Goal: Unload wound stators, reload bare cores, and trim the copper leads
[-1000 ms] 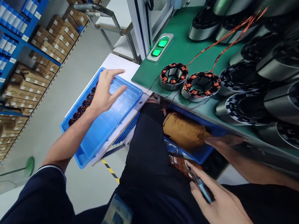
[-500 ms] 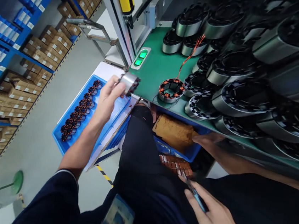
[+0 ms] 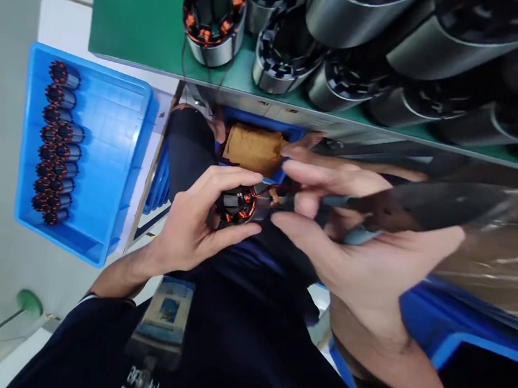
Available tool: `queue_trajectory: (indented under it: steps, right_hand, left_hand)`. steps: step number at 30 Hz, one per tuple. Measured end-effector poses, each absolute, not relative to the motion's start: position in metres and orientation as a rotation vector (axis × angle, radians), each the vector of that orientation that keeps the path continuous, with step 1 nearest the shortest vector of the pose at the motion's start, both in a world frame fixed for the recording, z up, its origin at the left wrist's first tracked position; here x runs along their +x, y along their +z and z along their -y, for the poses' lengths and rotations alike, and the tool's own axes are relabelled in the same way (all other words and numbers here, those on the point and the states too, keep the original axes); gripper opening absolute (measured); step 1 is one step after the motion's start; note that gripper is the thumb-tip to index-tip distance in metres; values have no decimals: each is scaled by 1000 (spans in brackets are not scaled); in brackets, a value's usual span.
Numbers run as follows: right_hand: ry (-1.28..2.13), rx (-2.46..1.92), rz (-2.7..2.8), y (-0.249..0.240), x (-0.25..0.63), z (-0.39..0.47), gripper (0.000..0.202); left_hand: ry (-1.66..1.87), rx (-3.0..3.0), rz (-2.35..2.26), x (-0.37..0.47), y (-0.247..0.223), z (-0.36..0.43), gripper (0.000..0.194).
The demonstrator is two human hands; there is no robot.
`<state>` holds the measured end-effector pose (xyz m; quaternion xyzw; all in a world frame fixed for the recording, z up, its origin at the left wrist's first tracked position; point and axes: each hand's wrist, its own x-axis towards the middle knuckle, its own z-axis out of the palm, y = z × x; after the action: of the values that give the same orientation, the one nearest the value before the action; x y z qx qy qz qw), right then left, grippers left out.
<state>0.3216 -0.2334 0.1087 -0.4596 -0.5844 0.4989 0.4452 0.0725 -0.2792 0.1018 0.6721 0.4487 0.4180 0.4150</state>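
Between the fingers and thumb of my left hand is a small metal stator with a black inner part and orange copper windings. My right hand is just to its right, fingers curled round a tool with light blue handles, partly hidden and blurred by motion. The tool's tip is close to orange wire at the stator's right side; whether they touch is unclear. One larger copper-wound stator stands on the green bench, beside several metal stators without copper.
At the left, a blue tray holds several small wound stators along its left side. Below the bench edge, brown paper lies in a blue bin. Another blue container is at the lower right. A badge hangs on my chest.
My left hand has brought the small stator from over the bench edge down in front of my body. My right hand has moved up beside it with the tool. The view has shifted.
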Motion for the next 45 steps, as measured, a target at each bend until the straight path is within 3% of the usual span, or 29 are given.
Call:
queue_trajectory:
  steps: [2, 9, 17, 20, 27, 31, 45]
  right_hand:
    - [1175, -1117, 1390, 114, 314, 228, 15]
    - [1616, -1133, 1003, 91, 320, 238, 39]
    - [1545, -1263, 1138, 95, 315, 248, 35]
    - [1495, -1371, 1193, 100, 328, 257, 23]
    - [1322, -1307, 1926, 109, 359, 281, 52]
    - [1285, -1235, 2028, 113, 354, 277, 66]
    - [1405, -1172, 1851, 111, 346, 271, 39]
  left_hand:
    - [1022, 1788, -1160, 77, 102, 277, 66]
    - [1203, 1623, -1106, 92, 85, 280, 62]
    - [1176, 1007, -881, 107, 74, 276, 16]
    - [1248, 911, -864, 112, 73, 272, 19]
    - [1323, 1070, -985, 110, 69, 274, 23]
    - [1294, 1216, -1102, 112, 73, 277, 23]
    - [1233, 1462, -1209, 113, 90, 279, 17]
